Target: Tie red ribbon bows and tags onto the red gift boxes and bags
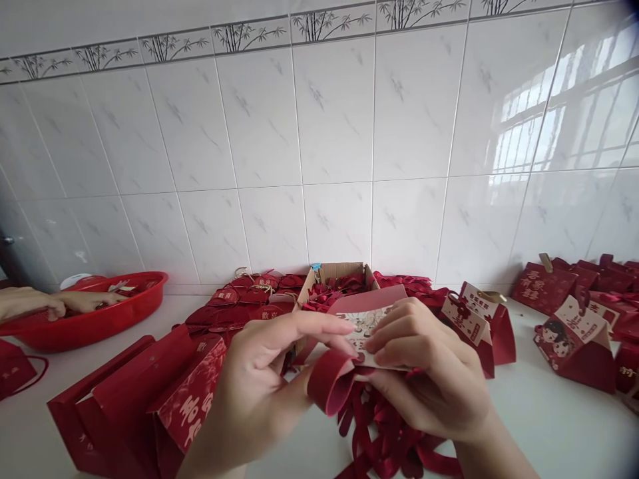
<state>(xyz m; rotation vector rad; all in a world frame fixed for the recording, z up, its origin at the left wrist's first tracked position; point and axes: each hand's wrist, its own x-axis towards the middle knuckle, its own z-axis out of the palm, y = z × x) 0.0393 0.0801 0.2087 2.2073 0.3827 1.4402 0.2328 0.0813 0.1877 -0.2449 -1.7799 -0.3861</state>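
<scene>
A red and cream card box (367,322) with a floral print is held up in front of me between both hands. My left hand (272,379) grips its left side, thumb and fingers close together by a looped red ribbon (330,382). On the right side my right hand (432,366) has its fingers over the printed face and its thumb underneath. A loop of the ribbon sticks out toward me at the box's lower edge. Below the hands lies a loose heap of red ribbons (389,439) on the white table.
Red boxes (124,399) stand at the front left. Behind my hands are a cardboard box (342,271) and red packets (249,299). Finished-looking triangular boxes (574,339) stand right. Another person's hands (80,303) reach into a red basin (144,306) at far left.
</scene>
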